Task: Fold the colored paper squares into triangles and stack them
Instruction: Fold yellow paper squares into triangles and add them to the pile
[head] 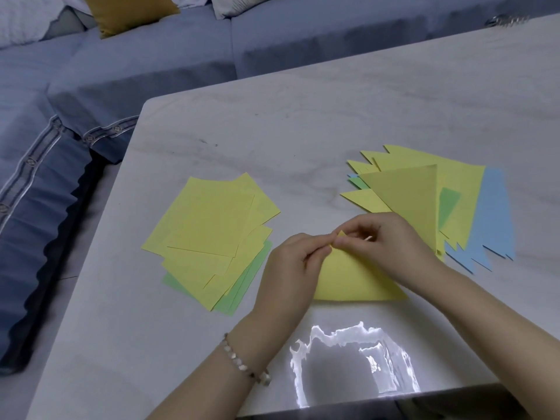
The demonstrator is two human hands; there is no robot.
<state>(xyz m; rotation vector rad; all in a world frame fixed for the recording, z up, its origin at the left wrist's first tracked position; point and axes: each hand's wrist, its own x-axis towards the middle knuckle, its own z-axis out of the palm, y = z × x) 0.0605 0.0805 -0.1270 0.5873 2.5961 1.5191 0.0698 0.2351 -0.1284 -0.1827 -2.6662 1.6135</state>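
Note:
A yellow paper [348,280] lies on the table in front of me, folded over into a triangle with its long edge nearest me. My left hand [291,265] and my right hand [385,241] both pinch its top corner, where the two tips meet. To the left lies a loose pile of unfolded squares [209,234], yellow on top with green sheets underneath. On the right is the stack of folded triangles [424,201], mostly yellow, with green and blue ones showing beneath.
The pale marble table [272,131] stretches away to the right. A bright glare patch [348,353] sits near the front edge. A blue sofa [91,86] with a mustard cushion [127,10] runs along the left and back.

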